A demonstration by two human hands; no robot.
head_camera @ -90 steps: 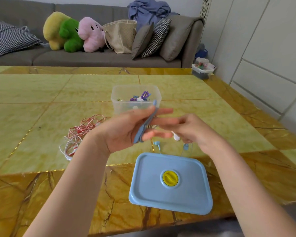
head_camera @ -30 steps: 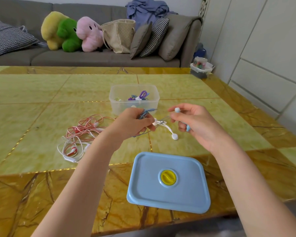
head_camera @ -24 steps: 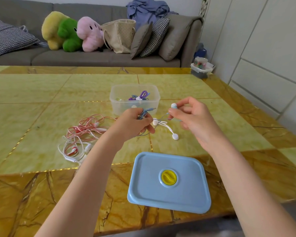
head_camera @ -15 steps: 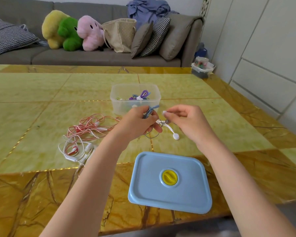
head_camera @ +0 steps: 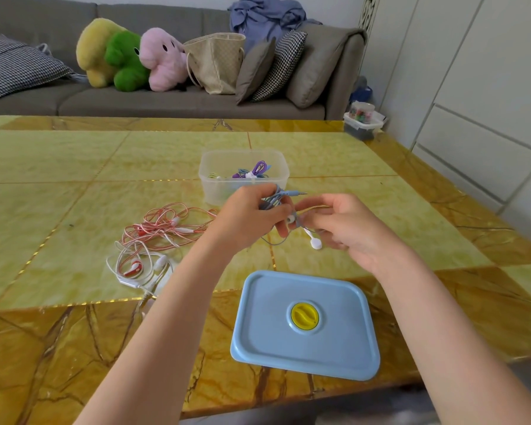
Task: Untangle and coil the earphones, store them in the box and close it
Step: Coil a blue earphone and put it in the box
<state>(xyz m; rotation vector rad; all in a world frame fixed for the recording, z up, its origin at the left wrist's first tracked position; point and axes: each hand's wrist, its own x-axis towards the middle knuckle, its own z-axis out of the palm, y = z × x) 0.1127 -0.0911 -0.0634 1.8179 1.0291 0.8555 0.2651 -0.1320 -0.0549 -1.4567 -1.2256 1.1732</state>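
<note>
Holding a coiled bundle of blue-grey earphone cable [head_camera: 272, 204] above the yellow-green marble tabletop [head_camera: 74, 191], left hand [head_camera: 249, 214] curled round the loops with the thumb across them, the metal jack plug [head_camera: 298, 193] sticking out to the right past the fingers. Pinching the cable just beside that bundle, right hand [head_camera: 347, 225] with fingertips drawn together on the wire close to the left thumb, both grips closed on the same earphones. Dangling below and between the two hands, one white earbud [head_camera: 315, 243] on its short lead, clear of the tabletop as far as can be told; a second white bud [head_camera: 291, 219] tucked against the left fingers. Standing just behind the hands, a clear plastic rectangular box [head_camera: 215, 191], open, with a purple coiled earphone set [head_camera: 258, 170] and other small coloured cables inside. Lying near the front edge of the tabletop, below the right hand, a light blue rectangular plastic lid [head_camera: 270, 332] with a round yellow knob [head_camera: 304, 315] at its centre, apart from the box. Spread to the left of the left forearm, a tangle of red-and-white earphone cables [head_camera: 163, 225], with a red-and-white earbud pair [head_camera: 132, 268] at its near end, resting flat on the tabletop. Beyond the tabletop, a grey sofa [head_camera: 166, 102] carrying yellow, green and pink plush toys [head_camera: 129, 56], a beige woven tote bag [head_camera: 216, 61], checked cushions [head_camera: 16, 65] and a heap of blue cloth [head_camera: 264, 16].
</note>
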